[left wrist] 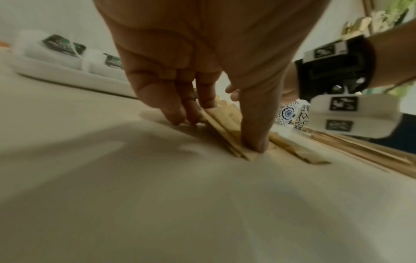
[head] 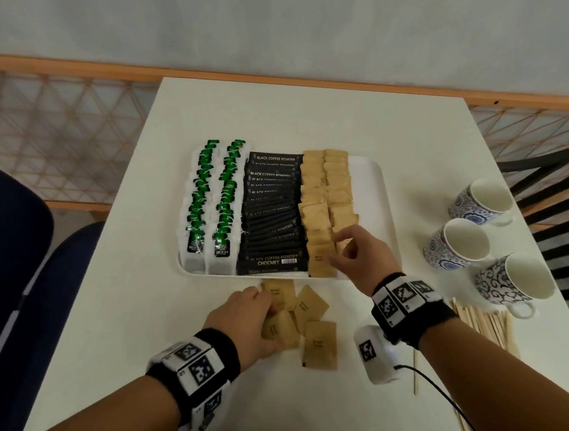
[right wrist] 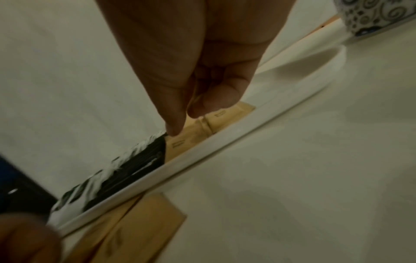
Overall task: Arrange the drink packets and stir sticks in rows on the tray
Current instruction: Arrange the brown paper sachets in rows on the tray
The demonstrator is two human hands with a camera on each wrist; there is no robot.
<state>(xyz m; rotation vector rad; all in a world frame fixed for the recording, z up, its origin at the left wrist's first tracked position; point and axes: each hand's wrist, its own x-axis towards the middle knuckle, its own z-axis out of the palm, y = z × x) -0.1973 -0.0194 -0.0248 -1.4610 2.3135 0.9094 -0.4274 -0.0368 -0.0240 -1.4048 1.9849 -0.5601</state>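
Observation:
A white tray [head: 384,206] holds two rows of green-labelled tea bags [head: 220,200], a row of black coffee sticks [head: 273,216] and two rows of brown packets [head: 322,194]. My right hand [head: 342,248] is at the near end of the right brown row and pinches a brown packet there [right wrist: 225,113], forefinger tip down on the row. Several loose brown packets [head: 318,343] lie on the table in front of the tray. My left hand [head: 267,306] pinches a small stack of them [left wrist: 225,124] between thumb and fingers. Wooden stir sticks [head: 485,325] lie in a pile at the right.
Three patterned mugs [head: 481,201] stand along the table's right side, beyond the stick pile. One single stick [head: 415,372] lies near my right forearm. A dark blue chair [head: 3,240] is at the left. The tray's right strip [head: 370,187] is bare.

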